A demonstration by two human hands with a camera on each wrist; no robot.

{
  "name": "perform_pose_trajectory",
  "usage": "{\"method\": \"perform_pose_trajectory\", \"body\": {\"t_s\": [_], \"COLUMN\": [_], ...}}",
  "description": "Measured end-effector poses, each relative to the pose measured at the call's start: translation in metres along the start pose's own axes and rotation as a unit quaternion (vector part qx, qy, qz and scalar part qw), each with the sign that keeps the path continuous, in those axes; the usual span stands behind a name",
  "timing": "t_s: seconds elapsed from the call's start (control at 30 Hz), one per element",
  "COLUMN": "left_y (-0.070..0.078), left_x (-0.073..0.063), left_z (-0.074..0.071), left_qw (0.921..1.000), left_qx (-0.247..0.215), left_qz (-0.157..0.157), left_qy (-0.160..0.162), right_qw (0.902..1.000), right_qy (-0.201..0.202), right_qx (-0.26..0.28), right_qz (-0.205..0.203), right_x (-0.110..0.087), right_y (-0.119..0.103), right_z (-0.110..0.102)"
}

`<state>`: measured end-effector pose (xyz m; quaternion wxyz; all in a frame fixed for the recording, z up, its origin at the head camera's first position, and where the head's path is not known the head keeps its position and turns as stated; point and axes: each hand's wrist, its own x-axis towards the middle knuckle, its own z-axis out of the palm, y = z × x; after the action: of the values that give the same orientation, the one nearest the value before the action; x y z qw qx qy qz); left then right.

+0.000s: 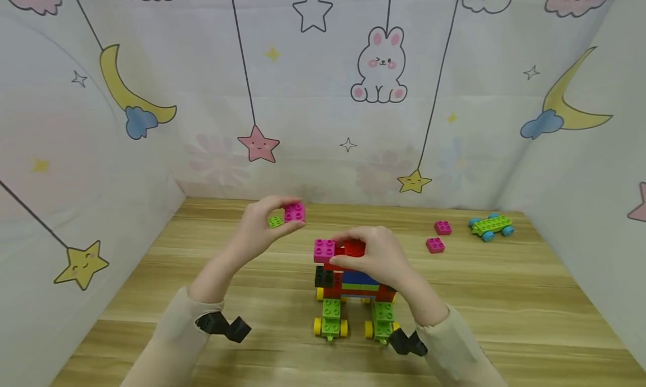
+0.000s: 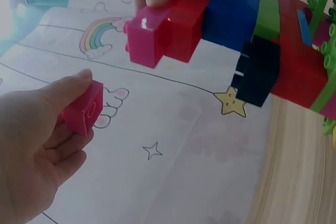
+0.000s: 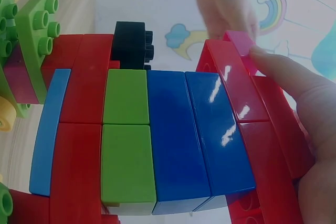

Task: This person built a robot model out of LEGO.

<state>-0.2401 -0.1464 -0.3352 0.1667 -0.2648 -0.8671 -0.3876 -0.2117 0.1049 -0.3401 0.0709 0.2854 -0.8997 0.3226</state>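
My left hand point(image 1: 254, 229) pinches a magenta building brick point(image 1: 295, 212) between thumb and fingers, raised above the table. In the left wrist view the hollow underside of that brick point(image 2: 85, 108) shows. My right hand point(image 1: 377, 255) grips the top of a toy brick model point(image 1: 360, 286), thumb on one side and fingers over the other. Red bricks point(image 3: 268, 135) lie within that grip, beside another magenta brick point(image 1: 324, 250) at the model's upper left end. Blue, green, red and black layers sit lower, over green wheeled bases point(image 1: 331, 317) with yellow wheels.
Two loose magenta bricks point(image 1: 443, 227) lie at the back right, near a green wheeled base point(image 1: 492, 225) with blue wheels. Behind my left hand is a small green brick point(image 1: 275, 221). Printed fabric walls point(image 1: 323, 123) enclose the wooden table point(image 1: 242, 325).
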Motion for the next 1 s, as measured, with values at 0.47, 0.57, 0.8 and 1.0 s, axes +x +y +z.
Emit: {"method": "perform_pose_trajectory", "body": {"t_s": [0.47,0.57,0.8,1.0], "left_y": [0.033,0.033,0.027,0.027], "left_x": [-0.018,-0.019,-0.019,-0.022], "left_z": [0.006,0.009,0.014,0.013], "left_qw": [0.9985,0.9982,0.9978,0.9979], "left_qx": [-0.035,-0.038,-0.048,-0.037], "left_qz": [0.042,0.046,0.040,0.039], "left_qy": [0.000,-0.003,-0.024,-0.037], "right_qw": [0.9999,0.9999,0.9998,0.9998], "right_qy": [0.004,0.002,-0.004,-0.007], "right_qx": [0.012,0.013,0.017,0.018], "right_qz": [-0.004,-0.007,-0.006,-0.001], "right_x": [-0.001,-0.001,0.000,0.000], "right_y": [0.003,0.004,0.003,0.001], "right_z": [0.001,0.001,0.000,-0.001]}}
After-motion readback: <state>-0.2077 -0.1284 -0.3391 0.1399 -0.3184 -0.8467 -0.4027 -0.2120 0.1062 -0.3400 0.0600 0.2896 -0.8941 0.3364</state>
